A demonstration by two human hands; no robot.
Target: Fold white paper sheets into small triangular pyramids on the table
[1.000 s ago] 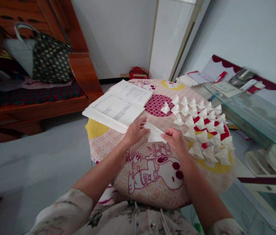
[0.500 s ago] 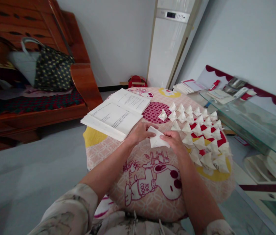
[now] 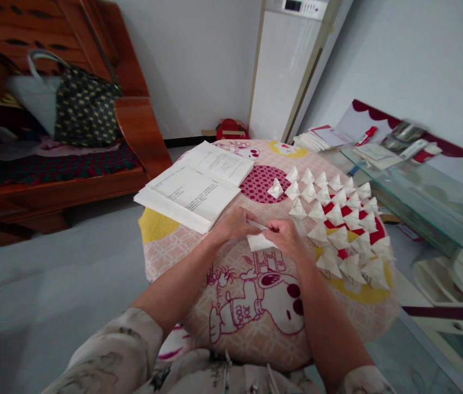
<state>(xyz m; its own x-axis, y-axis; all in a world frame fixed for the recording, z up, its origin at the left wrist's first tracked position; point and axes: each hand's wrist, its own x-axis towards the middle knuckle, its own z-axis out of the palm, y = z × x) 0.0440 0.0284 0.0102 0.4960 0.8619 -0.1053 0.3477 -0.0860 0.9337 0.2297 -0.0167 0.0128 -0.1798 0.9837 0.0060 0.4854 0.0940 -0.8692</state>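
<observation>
Between my two hands is a folded piece of white paper (image 3: 261, 242), held just above the patterned tablecloth. My left hand (image 3: 237, 224) pinches its left upper part, and my right hand (image 3: 283, 234) grips the right side, with the fingers covering much of the top edge. Beyond my left hand lies an open book (image 3: 194, 189) with printed pages. To the right of my right hand stand rows of several small pointed folded-paper shapes (image 3: 339, 238). One folded-paper shape (image 3: 275, 189) sits apart at the left end, on a dark pink patch.
The round table wears a pink cloth (image 3: 223, 306) with cartoon figures. A glass shelf (image 3: 423, 191) at the right holds papers, a metal bowl (image 3: 403, 134) and a red tube (image 3: 366, 135). A wooden sofa (image 3: 141, 131) with a dotted bag (image 3: 86, 106) stands at the left.
My hands have come closer together, and my right hand has moved onto the paper's upper edge. The paper shows less of its face now. My view has tilted slightly downward.
</observation>
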